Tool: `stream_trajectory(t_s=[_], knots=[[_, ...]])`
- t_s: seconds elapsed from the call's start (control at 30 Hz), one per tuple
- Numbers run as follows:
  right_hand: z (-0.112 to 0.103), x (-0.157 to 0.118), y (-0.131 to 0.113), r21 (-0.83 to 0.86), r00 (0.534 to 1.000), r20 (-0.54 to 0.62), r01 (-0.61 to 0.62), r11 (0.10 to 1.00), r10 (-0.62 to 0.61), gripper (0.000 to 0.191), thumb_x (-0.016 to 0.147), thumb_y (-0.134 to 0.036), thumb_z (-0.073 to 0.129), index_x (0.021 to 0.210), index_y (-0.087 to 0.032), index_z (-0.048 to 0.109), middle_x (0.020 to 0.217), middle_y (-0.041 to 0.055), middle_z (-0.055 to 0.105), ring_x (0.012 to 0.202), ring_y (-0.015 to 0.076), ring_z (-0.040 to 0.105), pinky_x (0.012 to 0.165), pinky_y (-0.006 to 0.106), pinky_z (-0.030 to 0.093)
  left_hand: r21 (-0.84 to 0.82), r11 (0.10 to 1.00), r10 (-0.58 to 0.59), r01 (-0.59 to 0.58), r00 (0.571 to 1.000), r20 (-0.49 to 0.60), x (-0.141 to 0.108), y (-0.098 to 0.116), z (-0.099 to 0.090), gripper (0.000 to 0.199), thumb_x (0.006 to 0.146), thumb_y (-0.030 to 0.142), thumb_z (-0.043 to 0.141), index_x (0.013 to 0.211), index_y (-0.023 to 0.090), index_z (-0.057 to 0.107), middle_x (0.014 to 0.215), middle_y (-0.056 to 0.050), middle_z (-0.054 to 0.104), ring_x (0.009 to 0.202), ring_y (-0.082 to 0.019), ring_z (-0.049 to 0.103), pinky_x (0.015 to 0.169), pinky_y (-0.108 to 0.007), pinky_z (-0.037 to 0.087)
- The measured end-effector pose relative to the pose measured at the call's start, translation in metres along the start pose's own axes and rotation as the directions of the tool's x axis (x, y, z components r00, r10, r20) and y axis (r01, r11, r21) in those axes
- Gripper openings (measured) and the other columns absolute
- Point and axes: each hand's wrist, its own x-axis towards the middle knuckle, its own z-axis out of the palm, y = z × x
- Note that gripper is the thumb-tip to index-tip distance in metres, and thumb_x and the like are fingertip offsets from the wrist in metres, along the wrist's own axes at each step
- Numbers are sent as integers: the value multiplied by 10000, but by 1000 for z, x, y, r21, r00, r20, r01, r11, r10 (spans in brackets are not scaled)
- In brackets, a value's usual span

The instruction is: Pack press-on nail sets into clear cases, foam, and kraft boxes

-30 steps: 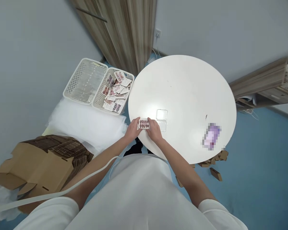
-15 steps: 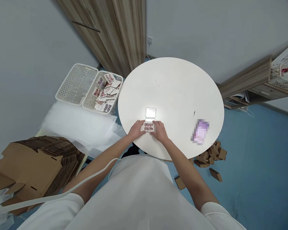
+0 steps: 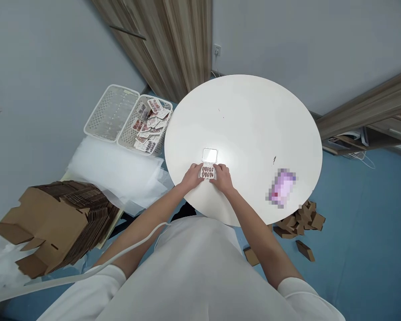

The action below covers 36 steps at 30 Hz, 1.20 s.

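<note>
Head view shows the two bare hands near the close edge of the round white worktop (image 3: 247, 120). Left hand (image 3: 191, 178) and right hand (image 3: 223, 179) are at the two short ends of a card (image 3: 207, 172), which carries two rows of reddish, nail-shaped pieces. Each grip is pinching an end of this card between thumb and fingers; whether the fingertips also touch the clear case (image 3: 210, 155), I cannot tell. This case lies unfolded on the worktop, its lid on the far side, while the card covers its near half.

I judge that the step in hand is the fitting of the card into that near half. If it is fully seated, I cannot say. The next move seems to call for level, gentle pressure on both ends, with the fingers away from the pieces, and then a clear path for the lid to fold over.
</note>
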Motion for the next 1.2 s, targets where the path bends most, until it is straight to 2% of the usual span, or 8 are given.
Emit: stream_trajectory(t_s=[0.2,0.33,0.47,0.6,0.73,0.83,1.0,1.2], knots=[[5,-8,1,33,1000,-10,17,999,-17,721,663,-229,630,1308,-227,309,1236,110,388,1121,281,370,896,433,374,-84,996,-23,20,999,-41,-7,0,5,722,698,203,597,1337,226,262,1112,-80,427,889,-184,525,761,-328,446],[7,-19,1,268,999,-3,-32,963,34,720,687,-256,586,1329,-244,260,1266,98,375,1149,256,388,921,430,380,-263,962,-103,79,991,-80,-19,-1,14,700,696,230,608,1324,225,297,1119,-87,449,909,-176,521,793,-336,447],[8,-21,-1,485,988,35,-147,862,149,652,721,-254,514,1324,-240,266,1223,97,424,1011,198,508,819,361,459,-461,865,-260,197,962,-76,-26,0,22,606,709,241,602,1273,211,383,1137,-95,476,928,-166,518,781,-319,455],[9,-12,-4,496,972,82,-230,837,219,600,710,-263,514,1285,-214,349,1111,84,483,839,159,547,763,336,476,-577,771,-374,271,925,-65,-27,-2,25,534,706,251,613,1214,182,462,1046,-75,528,826,-129,528,787,-300,443],[14,-12,-6,548,964,113,-263,794,242,537,685,-269,536,1214,-214,459,1024,55,518,734,131,543,749,329,476,-679,672,-405,296,914,-2,-33,-10,24,406,736,272,571,1128,172,536,857,-30,571,726,-109,532,733,-281,450],[19,-21,-10,655,956,137,-284,700,259,528,661,-266,560,1182,-208,499,1012,49,533,699,117,544,694,302,485,-754,577,-424,314,904,53,-40,-12,17,368,714,302,598,1063,187,570,878,-36,602,770,-122,558,717,-272,458],[23,-32,-14,820,938,204,-320,475,281,458,693,-341,566,1128,-201,535,886,25,580,664,105,537,628,261,476,-875,357,-401,327,900,173,-50,-10,0,365,663,291,669,1001,186,582,837,-40,637,777,-129,592,737,-291,478],[6,-25,-20,887,919,312,-372,273,240,405,755,-424,519,1101,-216,546,1021,57,604,753,129,588,639,268,483,-907,288,-305,309,927,219,-57,-9,-16,348,644,254,702,970,184,602,837,-40,643,756,-120,597,717,-275,490]])
